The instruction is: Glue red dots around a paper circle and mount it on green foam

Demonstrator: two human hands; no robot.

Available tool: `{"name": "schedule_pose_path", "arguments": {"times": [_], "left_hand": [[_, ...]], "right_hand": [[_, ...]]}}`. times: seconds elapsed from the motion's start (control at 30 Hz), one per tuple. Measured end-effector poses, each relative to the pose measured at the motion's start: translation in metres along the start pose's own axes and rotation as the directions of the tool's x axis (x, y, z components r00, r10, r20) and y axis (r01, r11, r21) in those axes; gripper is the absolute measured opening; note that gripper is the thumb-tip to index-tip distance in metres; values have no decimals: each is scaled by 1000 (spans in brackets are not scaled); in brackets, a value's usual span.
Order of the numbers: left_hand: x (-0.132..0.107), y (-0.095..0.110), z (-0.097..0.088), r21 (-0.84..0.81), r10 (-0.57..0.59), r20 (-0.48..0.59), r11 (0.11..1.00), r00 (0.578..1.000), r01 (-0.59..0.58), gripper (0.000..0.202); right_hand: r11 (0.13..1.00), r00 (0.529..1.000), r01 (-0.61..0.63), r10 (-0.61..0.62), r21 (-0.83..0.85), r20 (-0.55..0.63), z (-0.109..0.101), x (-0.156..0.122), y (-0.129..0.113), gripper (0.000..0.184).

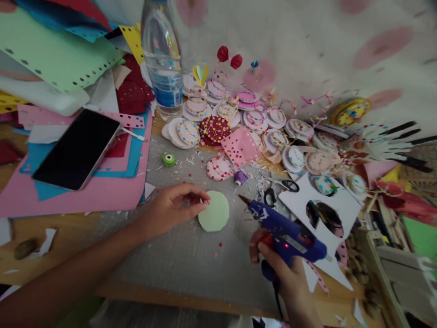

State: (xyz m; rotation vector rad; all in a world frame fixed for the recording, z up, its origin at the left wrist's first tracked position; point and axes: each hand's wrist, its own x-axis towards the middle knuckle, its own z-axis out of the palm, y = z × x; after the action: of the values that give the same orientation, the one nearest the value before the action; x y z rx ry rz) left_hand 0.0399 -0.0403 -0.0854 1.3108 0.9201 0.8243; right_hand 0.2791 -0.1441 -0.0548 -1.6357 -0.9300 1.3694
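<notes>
My left hand pinches something tiny between thumb and forefinger, at the left edge of a pale green paper circle lying flat on the grey mat. What the small thing is, I cannot make out. My right hand is wrapped round the handle of a blue hot glue gun with a lit red light, its fingers at the red trigger. The nozzle points left, a short way right of the circle and apart from it.
Behind stand a water bottle and many decorated paper discs. On the left a phone lies on coloured paper sheets. Scissors, a purple punch, a green punch and cut-out white paper lie nearby.
</notes>
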Motion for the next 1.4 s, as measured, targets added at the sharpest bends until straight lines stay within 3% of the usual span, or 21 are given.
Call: {"name": "schedule_pose_path", "arguments": {"times": [0.27,0.4,0.53,0.67,0.73,0.83,0.93,1.03,1.13,1.2,1.27,1.33,1.4], "left_hand": [[0,-3,-2,-2,-5,5,1000,1000,5,11],[0,1,-1,-14,-21,-21,1000,1000,21,8],[4,5,-1,-115,-111,-86,988,990,101,7],[6,5,-4,-279,-225,-120,942,967,185,8],[5,3,-4,-187,-199,-163,968,966,167,8],[2,-1,-1,174,34,-214,985,976,4,6],[2,-4,3,465,241,-92,869,966,-172,12],[-2,0,3,540,291,-73,816,954,-208,15],[-25,10,-1,574,347,-31,774,937,-267,12],[-48,14,0,581,365,215,698,906,-420,16],[-69,12,6,607,299,453,587,840,-536,23],[-82,6,15,654,211,591,440,779,-616,27],[-86,-2,26,682,155,642,332,751,-651,25]], "right_hand": [[981,992,-112,102,-160,-72,13,-14,-8,33],[967,994,-113,110,-228,-28,9,-11,-6,34],[932,995,-99,104,-348,-4,5,-7,0,39],[931,996,-87,86,-355,-17,6,-6,6,37],[938,995,-94,83,-333,-47,7,-6,7,37],[957,993,-104,84,-272,-85,9,-5,7,36],[969,992,-98,79,-225,-95,10,-5,6,35],[971,993,-89,67,-224,-101,11,-7,4,36],[978,986,-83,52,-194,-158,10,-12,1,36],[984,984,-74,45,-163,-172,9,-15,-2,34],[987,984,-67,41,-143,-174,8,-18,-4,33],[989,983,-56,30,-138,-182,8,-21,-6,32],[990,982,-42,16,-135,-190,8,-24,-7,32]]}}
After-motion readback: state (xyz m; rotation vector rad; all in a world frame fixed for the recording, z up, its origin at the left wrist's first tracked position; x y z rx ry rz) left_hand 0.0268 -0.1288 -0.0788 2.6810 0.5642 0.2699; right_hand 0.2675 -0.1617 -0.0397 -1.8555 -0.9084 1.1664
